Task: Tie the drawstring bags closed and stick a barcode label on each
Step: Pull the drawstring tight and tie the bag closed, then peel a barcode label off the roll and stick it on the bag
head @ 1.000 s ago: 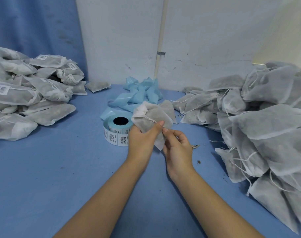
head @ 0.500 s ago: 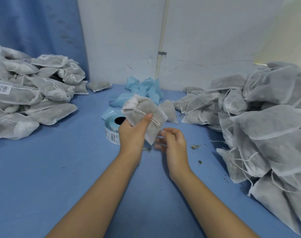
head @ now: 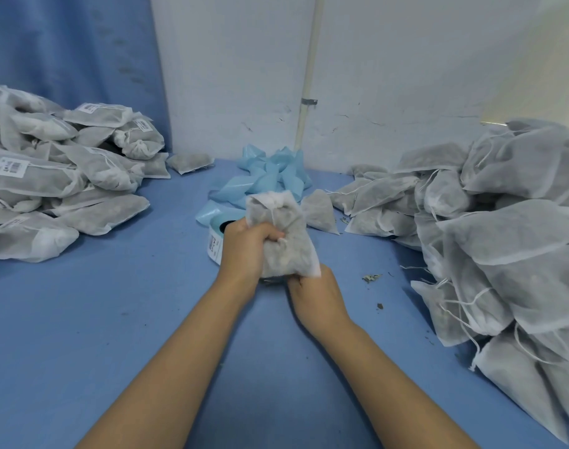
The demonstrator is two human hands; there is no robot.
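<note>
Head view: left hand [head: 244,251] fisted round the middle of bag [head: 286,241], held above table [head: 114,319] centre, tilted. Right hand [head: 315,293] curled on the bag's bottom edge. Label roll [head: 215,244] just behind left hand. Blue backing strips [head: 270,176] at 12 o'clock, labelled pile [head: 59,176] at 10, unlabelled pile [head: 503,238] at 3.

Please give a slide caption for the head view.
Left hand and right hand grip a grey non-woven drawstring bag above the blue table.
</note>
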